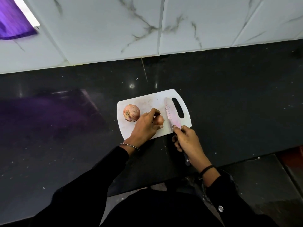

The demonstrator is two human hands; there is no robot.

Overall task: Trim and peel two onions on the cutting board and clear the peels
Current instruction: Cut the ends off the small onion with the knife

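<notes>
A white cutting board (147,99) with a handle slot lies on the dark counter. One unpeeled reddish onion (131,112) sits alone at the board's left side. My left hand (146,125) grips a second onion (159,120) near the board's middle, mostly covering it. My right hand (186,139) holds a knife (172,114) by its dark handle. The blade lies flat along the board just right of the held onion, its tip pointing away from me.
The dark counter (229,95) stretches out on all sides of the board, with small specks on it. A white marble-look tiled wall (114,30) rises behind. A purple object (13,22) hangs at the top left. The counter's front edge runs close to my body.
</notes>
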